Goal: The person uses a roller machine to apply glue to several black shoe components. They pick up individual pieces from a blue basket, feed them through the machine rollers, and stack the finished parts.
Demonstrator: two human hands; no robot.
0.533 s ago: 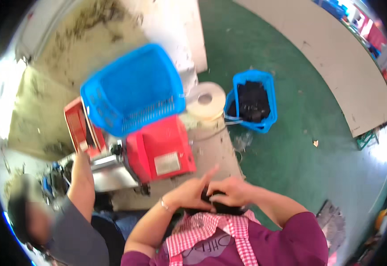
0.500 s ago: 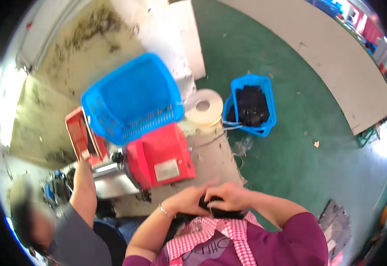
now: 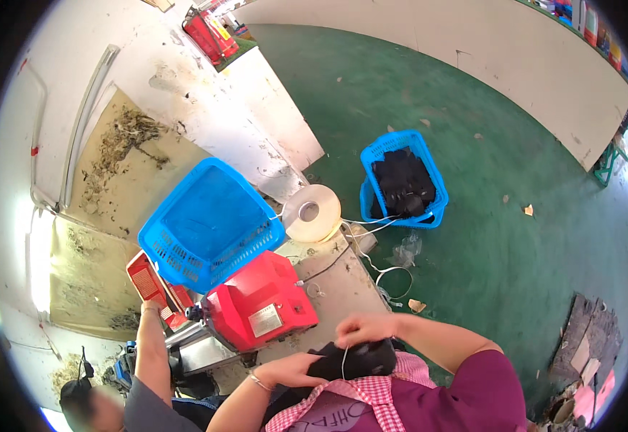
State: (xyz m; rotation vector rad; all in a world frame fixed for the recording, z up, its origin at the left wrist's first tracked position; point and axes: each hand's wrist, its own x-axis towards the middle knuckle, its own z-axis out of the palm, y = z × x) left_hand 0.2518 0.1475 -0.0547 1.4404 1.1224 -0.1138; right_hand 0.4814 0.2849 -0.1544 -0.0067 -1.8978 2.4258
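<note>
Close to my apron lies a bundle of black fabric-like pieces (image 3: 364,360); their exact kind cannot be made out. My left hand (image 3: 292,371) grips the bundle's left end, thumb on the near side. Above its top edge, my right hand (image 3: 364,330) is closed, fingers pinched on a thin white strap (image 3: 343,363). That strap runs from the fingers down across the black bundle. Part of the bundle's left end is hidden behind my left hand.
Ahead stand a red machine (image 3: 263,302), a large blue basket (image 3: 209,216) and a roll of white strapping (image 3: 312,214) on the worktable (image 3: 343,281). A floor basket (image 3: 438,176) holds black bundles. At left, a co-worker's hand (image 3: 152,307) reaches a red basket (image 3: 145,277).
Both hands were together over the black bundle. Now my right hand has lifted off its top with the white strap, while my left stays at its left end. The view has shifted.
</note>
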